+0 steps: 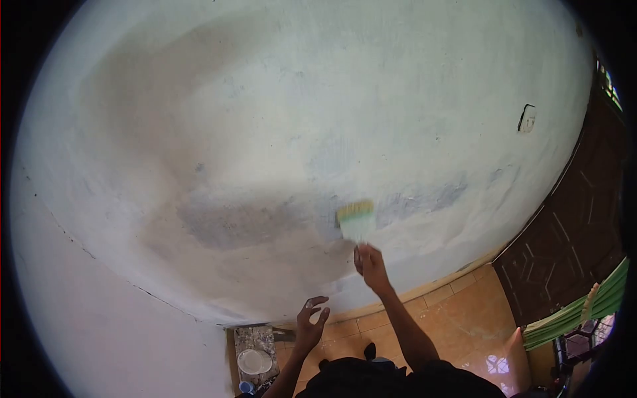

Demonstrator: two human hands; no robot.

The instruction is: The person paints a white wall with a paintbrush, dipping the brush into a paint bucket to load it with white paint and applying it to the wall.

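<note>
My right hand (pixel 371 266) grips the handle of a wide paintbrush (pixel 358 223), its yellowish bristles pointing up against the wall (pixel 411 106). Around the bristles the wall is pale green-white, with grey-blue worn patches to both sides. Lower and to the left, my left hand (pixel 310 322) hangs in front of the wall base with thumb and fingers curved apart, holding nothing. Shadows of my arms and body fall on the wall at the left.
At bottom left, a paint-spattered stool (pixel 263 336) bears a white round dish (pixel 254 361) and a small blue container (pixel 246 387). A light switch (pixel 527 119) sits on the wall at right. Beyond are a dark wooden door (pixel 564 225), a green curtain (pixel 577 309) and orange floor tiles (pixel 464 312).
</note>
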